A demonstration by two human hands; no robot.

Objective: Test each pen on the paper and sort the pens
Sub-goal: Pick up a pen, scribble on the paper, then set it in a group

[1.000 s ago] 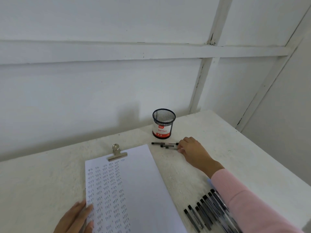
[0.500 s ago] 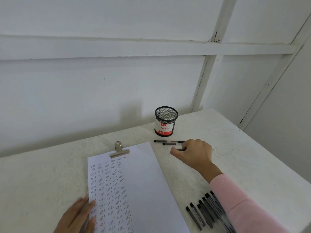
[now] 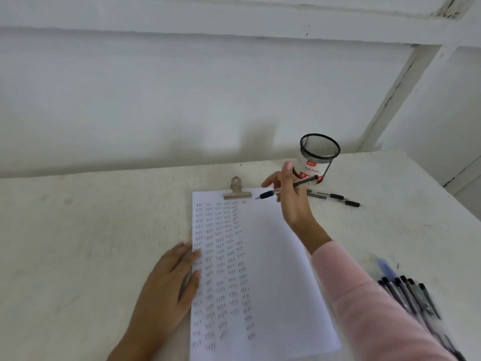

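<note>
Your right hand (image 3: pixel 291 201) pinches a pen (image 3: pixel 286 188) above the paper (image 3: pixel 276 256) at frame centre; your left hand (image 3: pixel 166 285) lies flat on its left edge. Landing the tip on earlier marks could hide whether the pen writes.

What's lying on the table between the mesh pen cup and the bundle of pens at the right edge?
In the head view, two loose pens near the mesh pen cup; then bare table to the pen bundle.
</note>
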